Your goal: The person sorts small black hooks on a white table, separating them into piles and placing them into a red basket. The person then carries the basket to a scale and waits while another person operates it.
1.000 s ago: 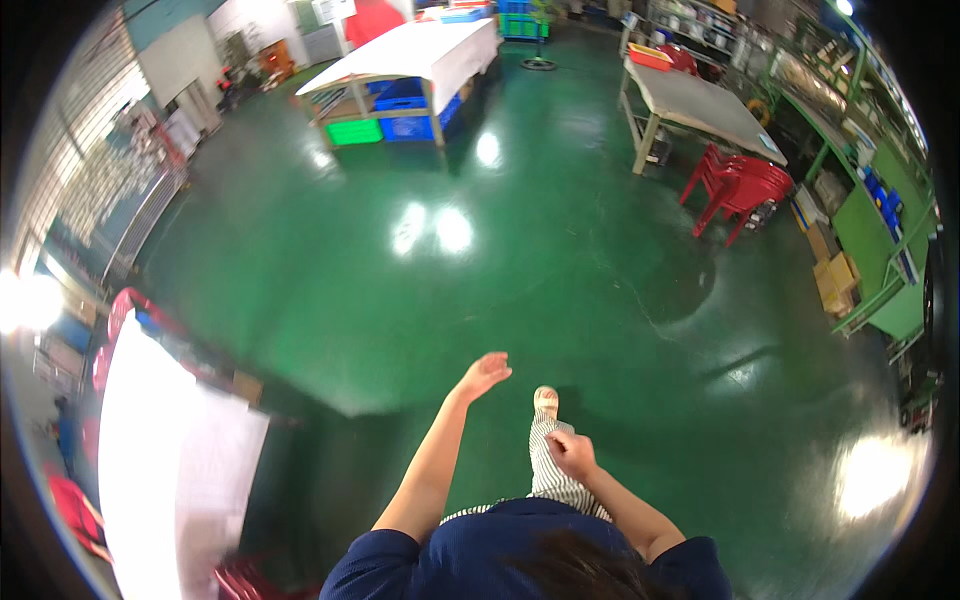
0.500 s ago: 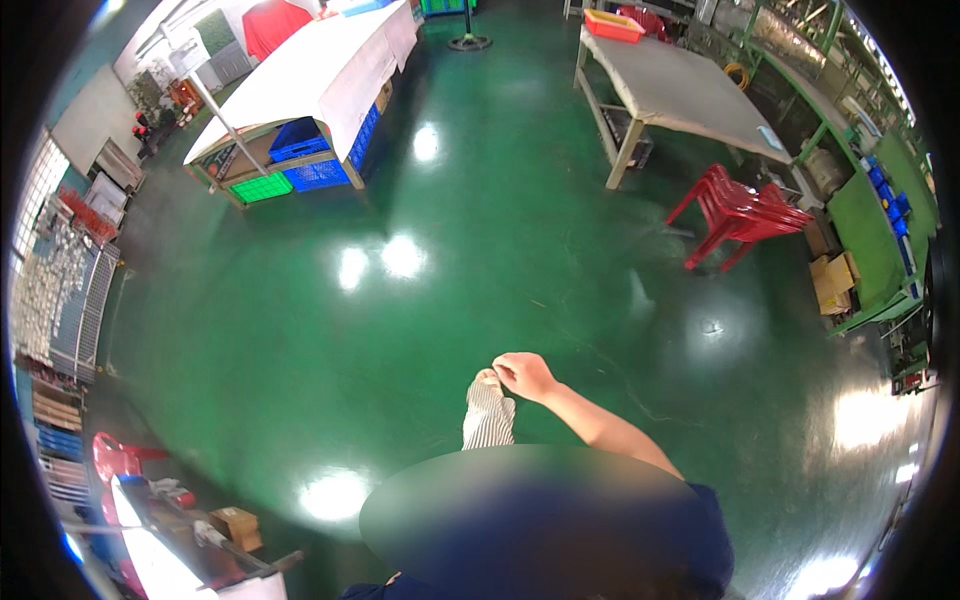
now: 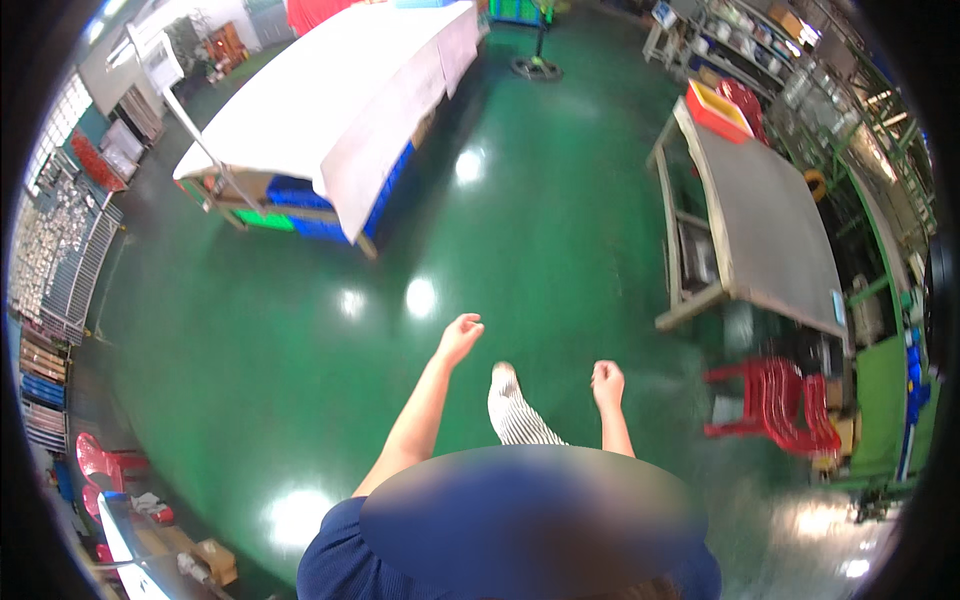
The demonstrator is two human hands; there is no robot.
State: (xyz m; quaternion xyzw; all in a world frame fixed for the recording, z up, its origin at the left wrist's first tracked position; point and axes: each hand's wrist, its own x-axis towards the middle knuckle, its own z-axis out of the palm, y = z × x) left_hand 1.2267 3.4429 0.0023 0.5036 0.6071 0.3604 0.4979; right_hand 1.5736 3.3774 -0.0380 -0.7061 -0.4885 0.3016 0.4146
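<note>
While the person is walking across an open workshop, both hands are swinging free and holding nothing.

Floor [image 3: 300, 340]: glossy green, taking up most of the view, ceiling lights glaring off it.
Long table [image 3: 340, 100]: white cover, standing far ahead to the left, blue bins showing underneath.
Grey bench [image 3: 765, 225]: lying to the right, well apart from the person.
Red stools [image 3: 775, 400]: stacked just below the bench end.
Leg [image 3: 515, 410]: striped trouser, stepping forward between the arms.
Left hand [image 3: 459, 338]: fingers loosely spread, empty.
Right hand [image 3: 607, 382]: curling into a loose fist, seemingly empty.
Step, as judged: walking, nothing within reach.
Next move calls for: closing on a table or bench before any grasp.
</note>
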